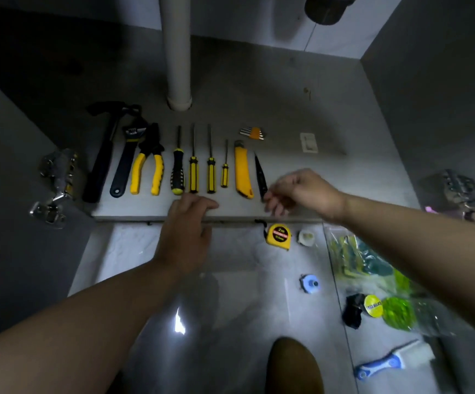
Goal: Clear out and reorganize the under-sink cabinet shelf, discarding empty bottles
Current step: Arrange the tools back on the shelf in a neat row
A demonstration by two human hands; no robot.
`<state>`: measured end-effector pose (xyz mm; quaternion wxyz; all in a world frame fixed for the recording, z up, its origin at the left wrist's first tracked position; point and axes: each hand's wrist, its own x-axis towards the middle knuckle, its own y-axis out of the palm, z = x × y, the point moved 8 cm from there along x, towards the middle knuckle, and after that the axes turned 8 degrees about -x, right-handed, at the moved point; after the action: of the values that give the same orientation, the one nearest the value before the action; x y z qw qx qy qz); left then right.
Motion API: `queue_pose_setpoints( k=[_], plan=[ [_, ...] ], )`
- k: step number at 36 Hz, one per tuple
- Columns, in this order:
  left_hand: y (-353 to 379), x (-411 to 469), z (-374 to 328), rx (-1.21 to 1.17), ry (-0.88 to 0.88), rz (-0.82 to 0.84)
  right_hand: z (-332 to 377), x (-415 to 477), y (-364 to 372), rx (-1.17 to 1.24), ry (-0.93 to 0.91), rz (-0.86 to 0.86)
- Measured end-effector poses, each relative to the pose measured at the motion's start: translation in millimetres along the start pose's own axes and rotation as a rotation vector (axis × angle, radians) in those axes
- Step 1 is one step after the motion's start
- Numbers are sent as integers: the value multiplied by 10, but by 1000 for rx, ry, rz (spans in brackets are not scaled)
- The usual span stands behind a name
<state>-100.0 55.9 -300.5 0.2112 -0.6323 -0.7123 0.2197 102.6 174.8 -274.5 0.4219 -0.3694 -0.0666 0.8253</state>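
On the grey cabinet shelf (pixel 330 177) tools lie in a row: a black hammer (pixel 102 155), a wrench (pixel 126 160), yellow pliers (pixel 148 169), several screwdrivers (pixel 193 172), a yellow utility knife (pixel 242 172) and a thin black tool (pixel 260 176). My left hand (pixel 186 228) rests on the shelf's front edge, fingers loose, holding nothing. My right hand (pixel 298 191) hovers just right of the black tool, fingers apart near its lower end; it is blurred. No bottle is in view.
A white drain pipe (pixel 177 52) meets the shelf at the back. Hex keys (pixel 253 133) and a white plate (pixel 308 142) lie behind the row. On the floor: tape measure (pixel 278 236), blue fitting (pixel 310 283), plastic bag with green items (pixel 384 282), blue-handled brush (pixel 386 362). Door hinges (pixel 57 183) flank both sides.
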Motion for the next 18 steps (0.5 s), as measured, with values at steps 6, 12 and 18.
queue_pose_setpoints(
  k=[6, 12, 18],
  plan=[
    [92, -165, -6, 53, -3, 1, -837, -352, 475, -574, 64, 186],
    [148, -198, 34, 112, 25, -8, -1123, -194, 637, -856, 45, -19],
    [182, -215, 89, 138, 50, -17, -1176, -69, 743, -960, 173, -80]
  ],
)
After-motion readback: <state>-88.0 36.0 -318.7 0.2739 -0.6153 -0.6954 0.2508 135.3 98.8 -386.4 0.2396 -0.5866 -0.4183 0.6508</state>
